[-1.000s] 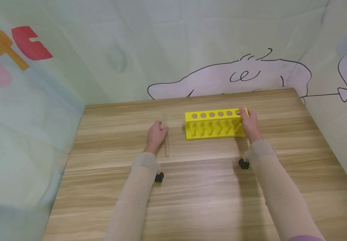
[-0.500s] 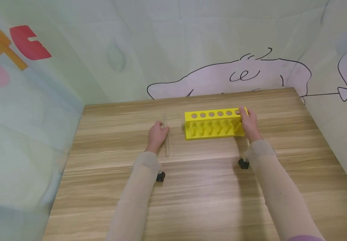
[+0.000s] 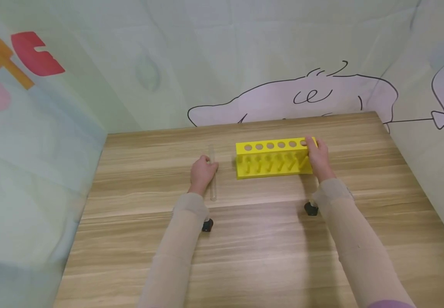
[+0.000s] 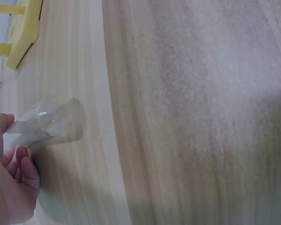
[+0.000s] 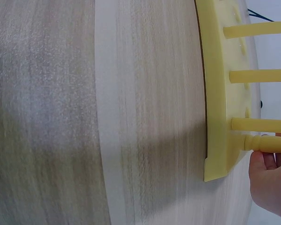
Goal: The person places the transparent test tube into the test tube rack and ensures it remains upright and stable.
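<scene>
A clear test tube (image 3: 213, 190) lies lengthwise near the middle of the wooden table, left of the rack. My left hand (image 3: 202, 174) pinches it between thumb and fingers; the left wrist view shows the tube's open, transparent mouth (image 4: 49, 119) pointing out from between them. The yellow test tube rack (image 3: 276, 172) stands upright, with a row of round holes along its top and pegs on its base. No tube stands in it. My right hand (image 3: 319, 160) grips the rack's right end, thumb on top, and in the right wrist view fingers curl by its end post (image 5: 267, 144).
A wood-grain table (image 3: 260, 248) carries everything. Behind it and at both sides hangs a printed cloth (image 3: 168, 64). Small black wrist devices show under the left sleeve (image 3: 207, 225) and the right sleeve (image 3: 312, 209).
My left hand has shifted slightly to the right, its thumb now reaching further over the test tube. The right hand and the rack have stayed in place.
</scene>
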A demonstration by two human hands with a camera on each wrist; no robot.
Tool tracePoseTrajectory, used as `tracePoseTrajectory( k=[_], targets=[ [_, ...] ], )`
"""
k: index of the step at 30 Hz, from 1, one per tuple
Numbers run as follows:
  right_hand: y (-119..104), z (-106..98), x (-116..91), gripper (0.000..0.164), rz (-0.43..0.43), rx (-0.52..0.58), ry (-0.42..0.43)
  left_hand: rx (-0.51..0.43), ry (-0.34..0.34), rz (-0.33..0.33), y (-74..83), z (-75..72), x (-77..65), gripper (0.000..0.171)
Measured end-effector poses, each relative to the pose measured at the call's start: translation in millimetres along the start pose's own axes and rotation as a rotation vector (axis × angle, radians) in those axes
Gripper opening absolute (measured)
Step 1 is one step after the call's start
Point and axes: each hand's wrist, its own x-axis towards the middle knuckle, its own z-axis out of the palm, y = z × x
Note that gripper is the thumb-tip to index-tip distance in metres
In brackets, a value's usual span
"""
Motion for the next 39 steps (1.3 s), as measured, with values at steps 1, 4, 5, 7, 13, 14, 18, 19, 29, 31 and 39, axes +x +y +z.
tracePoseTrajectory(
  k=[1,4,5,7,13,14,18,19,29,31,39],
  targets=[
    [0.0,0.0,0.2,0.067,-0.006,-0.001,-0.001,0.002,0.0,-0.003,0.1,0.4,0.3,0.042],
    [0.4,-0.1,1.2,0.067,-0.022,-0.005,-0.006,0.008,0.002,-0.012,-0.3,0.9,0.8,0.043],
    [0.4,-0.1,1.5,0.067,-0.024,-0.008,-0.006,0.012,0.002,-0.012,-0.5,1.2,1.2,0.044],
    [0.8,0.0,1.9,0.067,-0.027,-0.005,-0.005,0.018,0.004,-0.01,-1.2,1.5,1.6,0.044],
    [1.4,1.1,2.8,0.062,-0.028,0.026,0.003,0.042,0.021,0.0,-2.1,1.9,2.3,0.043],
    [1.5,1.1,2.8,0.061,-0.028,0.022,0.002,0.045,0.023,0.002,-2.0,1.8,2.2,0.042],
    [1.8,0.7,2.9,0.062,-0.032,0.016,-0.002,0.053,0.03,0.006,-1.1,1.3,1.5,0.041],
    [1.9,0.5,2.9,0.063,-0.033,0.014,-0.003,0.057,0.029,0.008,-1.0,1.2,1.3,0.04],
    [1.9,-0.2,1.5,0.064,-0.048,0.006,-0.001,0.052,0.034,0.008,0.6,-0.8,-1.9,0.041],
    [1.9,-0.2,1.4,0.065,-0.046,0.001,-0.001,0.054,0.034,0.009,0.2,-0.5,-2.0,0.041],
    [0.7,-0.3,-1.1,0.066,-0.046,-0.003,0.006,0.043,0.028,-0.001,-0.1,0.1,-2.0,0.042]
  ],
)
